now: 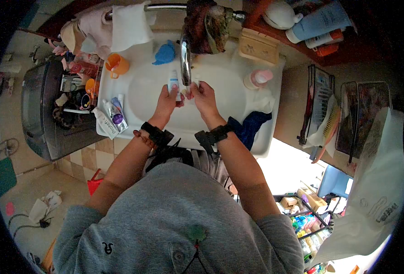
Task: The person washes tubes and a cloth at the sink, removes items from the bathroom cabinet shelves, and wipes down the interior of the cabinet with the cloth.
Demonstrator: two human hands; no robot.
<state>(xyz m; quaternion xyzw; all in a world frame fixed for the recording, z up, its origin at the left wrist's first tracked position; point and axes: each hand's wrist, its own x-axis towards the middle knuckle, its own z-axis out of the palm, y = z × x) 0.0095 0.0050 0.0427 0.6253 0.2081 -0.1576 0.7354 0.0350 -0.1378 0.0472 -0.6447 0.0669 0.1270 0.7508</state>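
Observation:
Both hands are over the white sink [142,102], just below the chrome faucet [186,59]. My left hand [166,102] is closed around a slim white tube with blue markings [173,78], which points up toward the back of the basin. My right hand [205,99] is closed close beside it, fingertips pinched together. A small pale and pinkish bit shows between the two hands, too small to name. What the right fingers grip is mostly hidden.
On the left rim lie several tubes [115,114] and an orange cup [116,65]. A blue item [165,52] is at the back. A pump bottle [258,79], a soap box [259,45] and a dark blue cloth [255,128] are on the right. A washing machine [40,109] stands left.

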